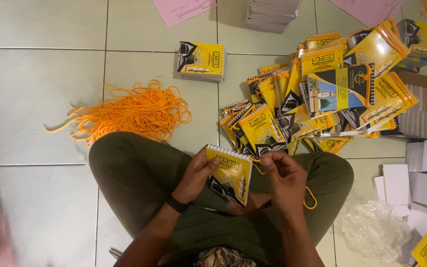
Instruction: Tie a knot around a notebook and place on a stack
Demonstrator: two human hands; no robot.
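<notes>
A small yellow spiral-bound booklet sits low in mid-frame, pinched at its left edge by the left hand. The right hand has its fingertips closed on an orange cord at the wire binding. The cord could slip (thin, slack loop), or the booklet might drop into the booklet pile beyond the knees.

Cord bundle left of booklet pile

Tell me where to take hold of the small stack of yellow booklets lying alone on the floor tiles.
Grip the lone stack of yellow booklets by its two long edges, coming straight down from above. It lies flat on the tiled floor, clear of the orange cords, so both edges are open, probably the steadiest hold.
</notes>
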